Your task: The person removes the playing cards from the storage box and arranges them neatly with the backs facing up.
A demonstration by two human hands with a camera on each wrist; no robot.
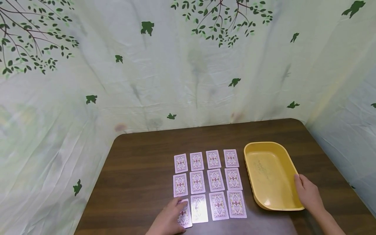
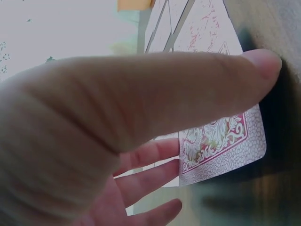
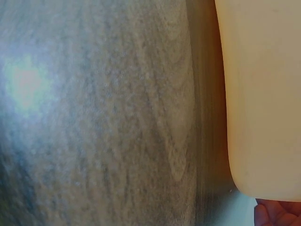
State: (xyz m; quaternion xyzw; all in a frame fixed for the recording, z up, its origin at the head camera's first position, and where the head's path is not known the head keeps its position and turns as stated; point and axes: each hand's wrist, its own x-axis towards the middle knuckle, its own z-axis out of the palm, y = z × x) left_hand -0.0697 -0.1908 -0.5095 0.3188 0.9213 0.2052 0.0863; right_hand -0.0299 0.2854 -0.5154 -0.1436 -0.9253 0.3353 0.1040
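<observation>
Several playing cards with pink-and-white patterned backs lie face down in three rows on the table. My left hand (image 1: 168, 218) is at the nearest row's leftmost playing card (image 1: 185, 216), its thumb at the near edge and fingers at the far edge. The left wrist view shows that card (image 2: 221, 146) held between the thumb (image 2: 188, 89) and the fingers. Beside it lies a card (image 1: 199, 209) with glare on its back. My right hand (image 1: 309, 193) grips the right rim of a yellow plastic tray (image 1: 271, 173), thumb on top, other fingers hidden beneath.
The brown wooden table (image 1: 138, 182) has rounded far corners. A pale curtain (image 1: 188, 81) printed with leaves and branches hangs right behind it and along both sides. The tray stands close to the right of the cards, with nothing inside.
</observation>
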